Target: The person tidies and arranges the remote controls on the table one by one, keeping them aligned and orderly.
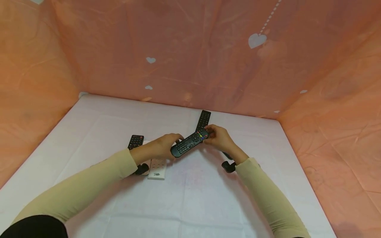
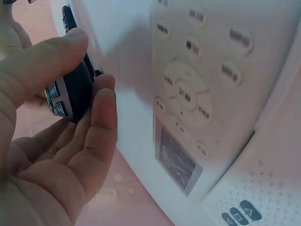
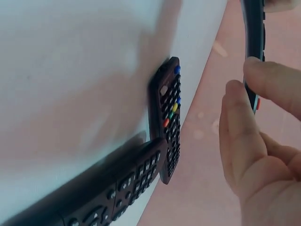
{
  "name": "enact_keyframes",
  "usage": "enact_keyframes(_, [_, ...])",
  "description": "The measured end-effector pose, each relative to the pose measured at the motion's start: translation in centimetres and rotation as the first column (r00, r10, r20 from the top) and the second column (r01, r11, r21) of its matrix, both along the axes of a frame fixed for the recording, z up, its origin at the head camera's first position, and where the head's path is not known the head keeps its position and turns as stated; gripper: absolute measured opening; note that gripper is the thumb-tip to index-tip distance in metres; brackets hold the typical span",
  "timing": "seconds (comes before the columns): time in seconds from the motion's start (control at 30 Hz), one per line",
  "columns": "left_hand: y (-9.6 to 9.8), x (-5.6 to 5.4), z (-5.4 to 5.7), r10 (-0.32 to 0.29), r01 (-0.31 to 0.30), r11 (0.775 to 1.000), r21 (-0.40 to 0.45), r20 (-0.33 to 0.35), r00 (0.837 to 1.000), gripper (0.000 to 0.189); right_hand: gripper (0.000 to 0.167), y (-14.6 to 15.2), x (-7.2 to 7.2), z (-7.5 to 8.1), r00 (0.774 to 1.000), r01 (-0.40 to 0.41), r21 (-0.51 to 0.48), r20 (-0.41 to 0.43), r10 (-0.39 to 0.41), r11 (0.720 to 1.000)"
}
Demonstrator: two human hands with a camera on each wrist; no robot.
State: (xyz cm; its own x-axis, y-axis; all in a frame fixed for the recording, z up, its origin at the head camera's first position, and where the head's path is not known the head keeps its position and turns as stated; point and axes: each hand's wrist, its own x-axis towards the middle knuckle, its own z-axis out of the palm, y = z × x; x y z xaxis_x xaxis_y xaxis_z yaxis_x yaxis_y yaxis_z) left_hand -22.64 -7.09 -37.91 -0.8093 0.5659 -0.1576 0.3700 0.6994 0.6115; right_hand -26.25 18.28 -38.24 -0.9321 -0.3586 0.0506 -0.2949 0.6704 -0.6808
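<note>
Above the table, both hands hold a black remote control (image 1: 189, 142) with coloured buttons near its right end; it tilts up to the right. My left hand (image 1: 165, 145) grips its lower left end, thumb on one side and fingers on the other, as the left wrist view shows. With thumb and fingertips, my right hand (image 1: 219, 138) pinches the upper right end. Below the left hand lies a white remote (image 2: 188, 89) with a small screen. Behind the held one, a second black remote (image 1: 203, 119) lies on the table, partly covered from the head view.
Another black remote (image 1: 136, 141) lies left of the left hand. A pale speckled remote (image 2: 263, 188) is beside the white one. Under the right wrist, a further black remote (image 3: 108, 193) is mostly hidden in the head view. Orange sheeting (image 1: 190, 59) surrounds the white-covered table (image 1: 184, 205).
</note>
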Motion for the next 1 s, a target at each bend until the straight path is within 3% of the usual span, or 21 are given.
enact_keyframes(0.37, [0.2, 2.0, -0.5, 0.062, -0.061, 0.998, 0.031, -0.011, 0.998, 0.082, 0.049, -0.6, -0.5, -0.6, 0.998, -0.062, 0.012, -0.005, 0.062, 0.998])
enact_keyframes(0.63, [0.3, 3.9, -0.9, 0.143, -0.141, 0.988, 0.070, -0.029, 0.989, 0.080, 0.047, -1.4, -0.5, -0.6, 0.991, -0.137, 0.051, 0.012, 0.137, 0.989])
enact_keyframes(0.8, [0.6, 5.2, -1.0, 0.177, -0.174, 0.984, 0.044, -0.075, 0.981, 0.075, 0.046, -1.9, -0.4, -0.7, 0.977, -0.212, 0.067, 0.025, 0.211, 0.975])
enact_keyframes(1.0, [0.7, 6.1, -1.5, 0.222, -0.220, 0.975, 0.034, -0.117, 0.968, 0.066, 0.039, -2.8, -0.4, -1.1, 0.967, -0.255, 0.089, 0.014, 0.255, 0.963])
